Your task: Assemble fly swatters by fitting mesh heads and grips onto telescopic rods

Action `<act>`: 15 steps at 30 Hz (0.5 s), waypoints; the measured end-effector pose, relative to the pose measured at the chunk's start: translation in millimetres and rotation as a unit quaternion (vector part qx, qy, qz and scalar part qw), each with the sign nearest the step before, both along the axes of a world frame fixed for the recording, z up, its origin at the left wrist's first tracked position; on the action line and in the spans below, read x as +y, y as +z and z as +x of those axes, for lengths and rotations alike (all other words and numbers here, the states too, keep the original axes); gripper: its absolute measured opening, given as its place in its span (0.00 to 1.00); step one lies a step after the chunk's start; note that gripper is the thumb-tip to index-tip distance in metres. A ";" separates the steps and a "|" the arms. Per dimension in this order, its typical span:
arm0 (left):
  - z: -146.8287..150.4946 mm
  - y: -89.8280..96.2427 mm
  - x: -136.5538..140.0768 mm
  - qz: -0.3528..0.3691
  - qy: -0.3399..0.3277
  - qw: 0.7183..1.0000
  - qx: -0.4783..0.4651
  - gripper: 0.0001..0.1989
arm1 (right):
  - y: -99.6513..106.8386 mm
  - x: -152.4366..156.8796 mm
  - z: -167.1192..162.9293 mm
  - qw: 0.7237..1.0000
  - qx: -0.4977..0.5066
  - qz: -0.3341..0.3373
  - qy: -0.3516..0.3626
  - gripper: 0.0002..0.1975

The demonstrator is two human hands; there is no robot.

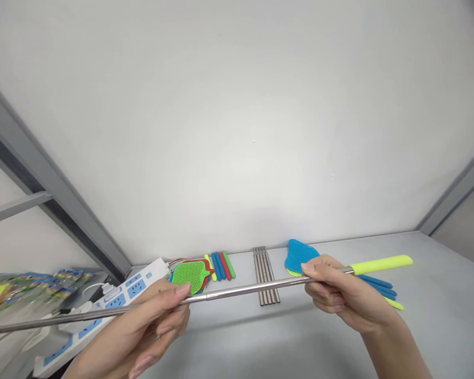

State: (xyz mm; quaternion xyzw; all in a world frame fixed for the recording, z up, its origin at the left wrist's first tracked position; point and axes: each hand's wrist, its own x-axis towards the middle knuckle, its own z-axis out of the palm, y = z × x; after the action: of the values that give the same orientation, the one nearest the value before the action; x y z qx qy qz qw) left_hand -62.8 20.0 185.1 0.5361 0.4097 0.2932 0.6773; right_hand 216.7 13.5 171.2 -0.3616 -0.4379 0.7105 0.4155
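A silver telescopic rod (253, 288) with a yellow-green handle (383, 264) at its right end is held across the view above the table, extended in stepped sections. My left hand (154, 323) pinches it between thumb and fingers left of the middle, and the thin end runs on past the left edge. Near the handle, my right hand (349, 297) is closed around the rod. Behind my left hand lie perforated fly swatter heads, a green one (187, 276) on top. Beyond my right hand is a blue swatter head (299, 255), with yellow-green showing under it.
Coloured handles (220, 266) and several silver rods (265, 273) lie in rows on the grey table (237, 337). More blue handles (379, 285) lie right, partly hidden. A power strip (114, 305) with plugs and plastic-wrapped colourful items (11, 300) are at left. A pale wall (237, 131) rises behind.
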 end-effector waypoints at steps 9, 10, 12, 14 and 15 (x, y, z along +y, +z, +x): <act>-12.3 -11.2 12.4 -0.026 0.053 0.998 -0.021 0.22 | -15.1 10.8 -14.8 0.997 0.043 -0.052 0.029 0.20; -11.9 -12.2 13.9 -0.028 0.068 0.997 -0.032 0.22 | -16.4 12.0 -17.5 0.997 0.047 -0.053 0.024 0.20; -8.4 -13.1 15.9 -0.031 0.079 0.995 -0.050 0.22 | -17.6 14.2 -20.8 0.997 0.052 -0.052 0.012 0.20; -2.8 -12.6 16.5 -0.032 0.065 0.996 -0.050 0.22 | -17.5 15.7 -20.9 0.997 0.063 -0.046 -0.005 0.21; 0.2 -11.9 16.5 -0.028 0.054 0.997 -0.045 0.22 | -17.3 16.2 -20.1 0.997 0.069 -0.043 -0.014 0.21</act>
State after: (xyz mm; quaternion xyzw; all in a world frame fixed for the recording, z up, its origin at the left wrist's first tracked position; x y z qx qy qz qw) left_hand -62.6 36.6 173.2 0.4800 0.4155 0.3418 0.6929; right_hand 196.6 29.7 153.8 -0.3351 -0.3719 0.7461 0.4390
